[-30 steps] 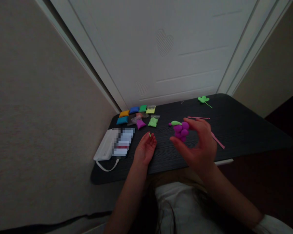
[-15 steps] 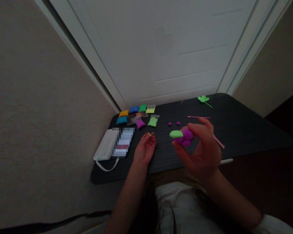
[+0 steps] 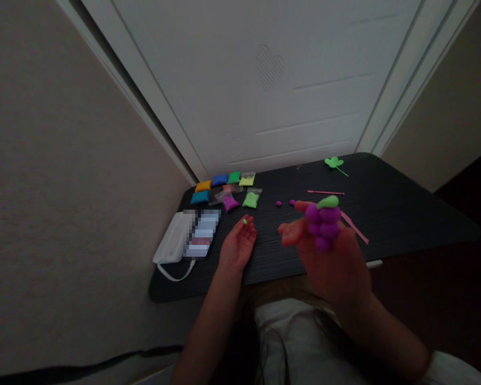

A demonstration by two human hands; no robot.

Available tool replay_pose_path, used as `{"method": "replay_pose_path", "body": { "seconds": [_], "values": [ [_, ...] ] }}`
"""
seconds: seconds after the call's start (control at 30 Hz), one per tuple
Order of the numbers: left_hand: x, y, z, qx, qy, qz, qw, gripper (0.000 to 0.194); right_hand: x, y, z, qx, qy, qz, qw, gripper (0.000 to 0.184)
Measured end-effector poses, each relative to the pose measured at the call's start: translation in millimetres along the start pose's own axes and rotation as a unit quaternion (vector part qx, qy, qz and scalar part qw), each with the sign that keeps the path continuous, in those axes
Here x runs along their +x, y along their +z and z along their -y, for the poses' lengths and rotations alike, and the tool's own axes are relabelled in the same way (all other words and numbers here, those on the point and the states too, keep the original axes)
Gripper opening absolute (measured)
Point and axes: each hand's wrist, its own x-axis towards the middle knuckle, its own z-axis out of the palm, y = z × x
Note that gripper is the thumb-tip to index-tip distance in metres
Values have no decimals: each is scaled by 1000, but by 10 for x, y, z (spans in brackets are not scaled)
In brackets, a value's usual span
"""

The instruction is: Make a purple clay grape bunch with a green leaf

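My right hand (image 3: 336, 267) is raised over the front of the table, bearing a bunch of grapes made of purple clay balls (image 3: 324, 229). A light green clay leaf (image 3: 328, 202) lies across the top of the bunch. Part of the grip is hidden behind the balls. Lower and to the left, my left hand (image 3: 239, 247) is palm up with its fingers curled. At its thumb and fingertip sits a tiny green clay piece (image 3: 245, 221). Two small purple clay balls (image 3: 279, 203) rest on the dark table (image 3: 272, 251) beyond my hands.
Several coloured clay packets (image 3: 220, 180) lie at the back left, a light green packet (image 3: 251, 199) among them. A phone (image 3: 203, 235) and a white power bank (image 3: 172, 240) are at the left. A pink stick (image 3: 326, 192), a pink strip-like tool (image 3: 356, 228) and a green flower-shaped piece (image 3: 334, 162) lie right.
My right hand has turned the grape bunch from sideways to upright, with its green leaf now on top, and shifted slightly right. My left hand has barely moved.
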Motion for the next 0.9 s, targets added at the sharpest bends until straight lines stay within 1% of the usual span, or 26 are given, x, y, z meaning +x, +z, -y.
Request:
{"method": "replay_pose_path", "body": {
  "seconds": [0.07, 0.1, 0.2, 0.33, 0.4, 0.5, 0.6, 0.7, 0.8, 0.9],
  "values": [
    [11, -8, 10, -1, 3, 2, 1000, 15, 28, 2, 20, 56, 71, 26, 996, 57],
    [16, -13, 14, -2, 5, 5, 1000, 16, 41, -1, 33, 73, 96, 32, 992, 61],
    [22, -23, 24, -5, 11, 12, 1000, 16, 64, -17, 68, 102, 129, 36, 986, 65],
    [14, -8, 30, -9, 12, 6, 1000, 12, 65, -28, 87, 109, 136, 55, 983, 65],
    [10, 4, 29, -22, 11, 14, 1000, 9, 65, -27, 88, 105, 138, 65, 983, 66],
    [11, 7, 23, -41, 9, 34, 999, 13, 68, -22, 88, 122, 141, 75, 980, 67],
    [21, -5, 20, -45, 1, 42, 998, 16, 68, -17, 89, 157, 150, 75, 973, 65],
    [27, -17, 23, -48, -8, 45, 998, 14, 60, -16, 86, 145, 157, 84, 973, 66],
    [21, -14, 29, -49, -8, 38, 998, 8, 50, -18, 76, 129, 159, 91, 975, 67],
    [8, 0, 32, -35, -5, 19, 999, 4, 43, -20, 65, 158, 160, 86, 971, 66]
  ]
}}
